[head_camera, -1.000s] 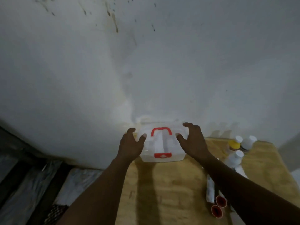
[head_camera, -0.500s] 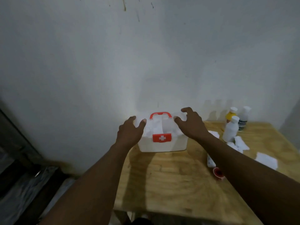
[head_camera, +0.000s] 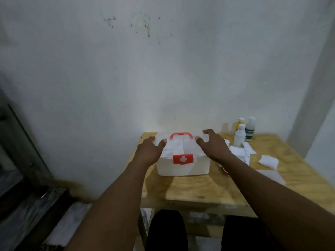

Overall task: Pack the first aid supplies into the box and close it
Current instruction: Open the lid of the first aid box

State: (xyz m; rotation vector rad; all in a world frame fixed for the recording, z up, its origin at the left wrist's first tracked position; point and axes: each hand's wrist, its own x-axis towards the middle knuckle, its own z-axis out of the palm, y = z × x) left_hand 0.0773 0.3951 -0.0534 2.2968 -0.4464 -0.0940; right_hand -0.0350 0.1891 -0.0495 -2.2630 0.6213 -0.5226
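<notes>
Fingers of the left hand (head_camera: pixel 147 153) are spread and rest on the left end of the box lid, thumb pointing toward the red handle (head_camera: pixel 181 136); nothing is gripped. Fingers of the right hand (head_camera: pixel 213 148) are likewise spread, touching the right end of the lid, with nothing held. Compared with half a second ago, both hands keep the same placement on the lid, while the view has pulled back and lowered, so that the front edge of the table and dark-clad knees at lower centre now show.

Task item: the white first aid box (head_camera: pixel 183 164) sits closed at centre frame, near the left rear corner of the wooden table (head_camera: pixel 199 189), its red cross latch (head_camera: pixel 183 159) facing the camera. Right of the box lie white gauze rolls (head_camera: pixel 241 153), a folded white pad (head_camera: pixel 268 161) and a flat translucent sheet (head_camera: pixel 272 175). Three bottles (head_camera: pixel 239 135) stand upright at the rear right, against the stained white wall (head_camera: pixel 145 69). Dark flooring fills the lower left.
</notes>
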